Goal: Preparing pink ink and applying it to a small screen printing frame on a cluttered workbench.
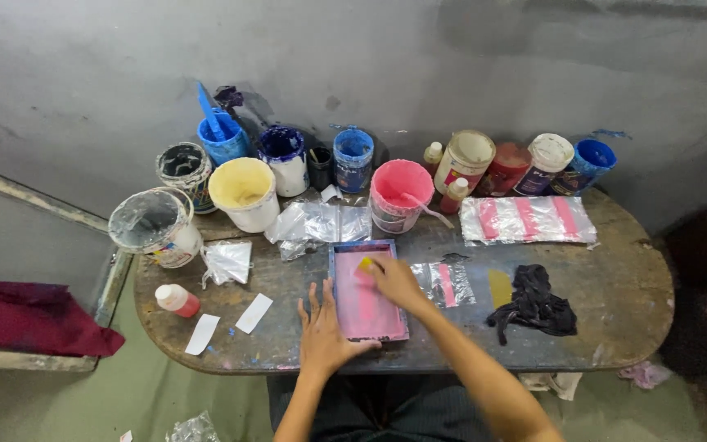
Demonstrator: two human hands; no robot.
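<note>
A small blue-framed printing screen (352,323) with a pink-stained mesh lies flat on the worn table (615,327). My left hand (321,331) rests spread on the table, its thumb and palm pressing the screen's lower left corner. Over the screen's upper part, my right hand (395,280) grips a small yellow scraper (365,264) against the mesh. A clear plastic sheet with a pink stripe (445,283) lies just right of the screen.
Several paint tubs stand along the table's back: a pink tub (401,195), a cream tub (244,193), blue tubs (353,158), bottles and jars. A black rag (536,303) lies at the right, striped plastic sheets (527,219) behind it. A red-capped bottle (177,300) and paper strips are at the left.
</note>
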